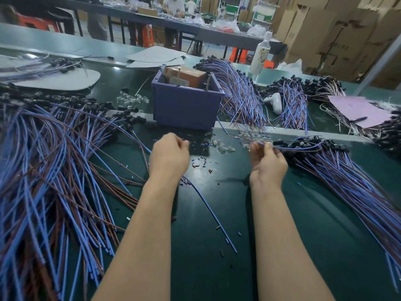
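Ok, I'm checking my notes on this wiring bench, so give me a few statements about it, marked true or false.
1. The right hand pinches a blue wire. True.
2. A brown box sits in the bin. True.
3. The bin is red. False: it is blue-purple.
4. The bottle lies flat in the bin. False: it stands on the table's far side, right of the bin.
5. A pen lies on the pink sheet. True.
6. The table is white. False: it is dark green.
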Available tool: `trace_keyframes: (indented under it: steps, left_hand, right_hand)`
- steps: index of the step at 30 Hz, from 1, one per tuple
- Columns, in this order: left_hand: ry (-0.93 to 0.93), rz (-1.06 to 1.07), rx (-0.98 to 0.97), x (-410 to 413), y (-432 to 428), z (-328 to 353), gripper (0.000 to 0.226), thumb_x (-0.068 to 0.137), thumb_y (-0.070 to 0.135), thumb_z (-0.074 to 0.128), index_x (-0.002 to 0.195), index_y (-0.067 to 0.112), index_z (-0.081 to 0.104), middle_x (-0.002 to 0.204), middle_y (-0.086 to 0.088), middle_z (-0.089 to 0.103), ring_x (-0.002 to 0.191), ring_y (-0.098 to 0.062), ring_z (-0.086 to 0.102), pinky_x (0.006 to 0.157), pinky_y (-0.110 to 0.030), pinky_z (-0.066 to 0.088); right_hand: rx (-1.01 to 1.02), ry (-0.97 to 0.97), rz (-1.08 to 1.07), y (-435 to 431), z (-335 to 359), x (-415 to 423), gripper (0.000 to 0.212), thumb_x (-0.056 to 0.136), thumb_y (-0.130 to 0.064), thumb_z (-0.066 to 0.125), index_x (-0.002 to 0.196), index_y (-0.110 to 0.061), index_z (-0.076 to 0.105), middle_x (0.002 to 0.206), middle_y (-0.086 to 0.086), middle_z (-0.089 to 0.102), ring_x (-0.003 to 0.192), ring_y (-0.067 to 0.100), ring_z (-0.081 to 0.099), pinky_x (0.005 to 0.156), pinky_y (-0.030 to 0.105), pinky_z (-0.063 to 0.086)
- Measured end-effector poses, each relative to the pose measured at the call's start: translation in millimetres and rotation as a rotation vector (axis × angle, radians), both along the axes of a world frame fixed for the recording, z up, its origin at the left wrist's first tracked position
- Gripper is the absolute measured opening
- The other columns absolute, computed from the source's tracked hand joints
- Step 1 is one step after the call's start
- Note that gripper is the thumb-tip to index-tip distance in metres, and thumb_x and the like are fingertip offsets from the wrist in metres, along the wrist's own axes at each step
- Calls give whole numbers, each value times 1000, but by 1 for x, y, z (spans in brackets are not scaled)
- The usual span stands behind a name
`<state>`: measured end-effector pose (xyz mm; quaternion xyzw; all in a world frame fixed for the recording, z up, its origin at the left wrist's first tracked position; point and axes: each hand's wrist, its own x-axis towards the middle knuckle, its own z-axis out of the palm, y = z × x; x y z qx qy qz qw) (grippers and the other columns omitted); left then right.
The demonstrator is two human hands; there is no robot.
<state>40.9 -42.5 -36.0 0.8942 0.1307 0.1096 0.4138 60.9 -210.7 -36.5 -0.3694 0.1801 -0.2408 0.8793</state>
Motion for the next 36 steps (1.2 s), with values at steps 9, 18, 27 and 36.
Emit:
trace_keyframes:
  steps: [9, 18, 27, 36]
  left_hand:
    - [-127, -354, -380, -5, -33, 7, 27, 97, 22, 50, 118, 8, 62, 116, -11, 66, 110, -25, 60, 100, -37, 44]
    - [-299, -147, -881, -3, -29, 6, 20, 97, 13, 52, 79, 15, 61, 69, 1, 62, 56, -5, 58, 52, -18, 49]
    - [-486, 284, -1144, 6, -6, 7, 26, 102, 16, 40, 79, 17, 52, 71, 2, 57, 52, 3, 60, 57, -16, 48]
    - [-215, -151, -840, -3, -26, 4, 11, 95, 10, 54, 86, 10, 61, 67, -4, 57, 40, -4, 48, 40, -19, 41]
  right_hand:
    - [136, -19, 505, 38, 3, -8, 13, 93, -3, 52, 83, -1, 60, 70, 8, 70, 65, 14, 69, 66, 19, 57]
    - [-675, 113, 672, 55, 7, -26, 30, 95, -28, 54, 71, -12, 63, 53, -4, 55, 45, 8, 45, 44, 16, 37]
    - [-1596, -87, 388, 43, 14, -32, 23, 92, -31, 58, 106, -15, 68, 93, -1, 69, 91, 14, 60, 86, 30, 46]
    - [-1060, -17, 577, 51, 3, -25, 25, 98, -12, 47, 75, -11, 56, 45, -5, 56, 36, 6, 50, 39, 16, 40]
